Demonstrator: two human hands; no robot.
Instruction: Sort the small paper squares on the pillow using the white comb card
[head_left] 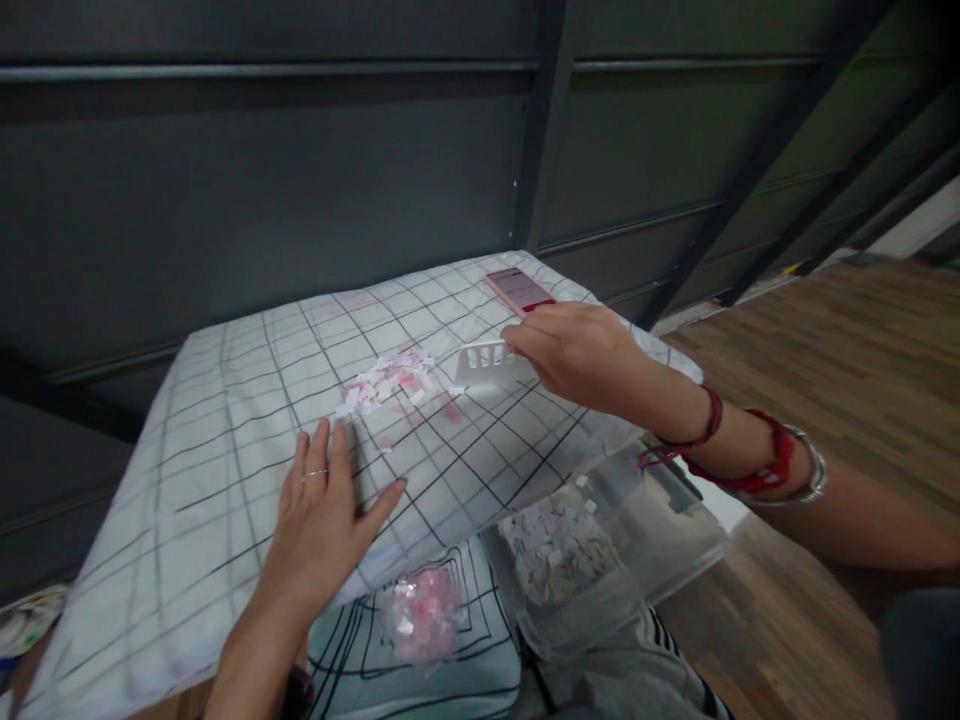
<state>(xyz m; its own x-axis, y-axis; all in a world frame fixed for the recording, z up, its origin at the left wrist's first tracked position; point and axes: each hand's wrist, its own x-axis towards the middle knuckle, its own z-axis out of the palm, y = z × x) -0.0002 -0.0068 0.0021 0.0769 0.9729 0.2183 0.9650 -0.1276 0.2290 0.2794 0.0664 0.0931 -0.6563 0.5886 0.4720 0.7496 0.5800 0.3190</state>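
Note:
Stretched out flat, my left hand (pixel 319 510) rests on the white checked tablecloth (pixel 225 430), its fingertips near a heap of white and pink paper scraps (pixel 390 382). My right hand (pixel 581 352) grips a white slotted plastic piece (pixel 487 362) by one end, and its low edge stands on the cloth just right of the heap. My fingers hide the rest of that piece. A few pink bits lie loose below the heap. Just beyond my right hand a pink phone (pixel 519 289) lies with its screen up.
Below the table's front edge, a clear plastic box (pixel 645 540) holds many white paper scraps (pixel 559 548). Left of it, a clear bag of pink pieces (pixel 424 612) lies on a light blue patterned cushion (pixel 480 680). A dark panelled wall (pixel 262 190) stands behind the table; wooden floor (pixel 847 350) is at right.

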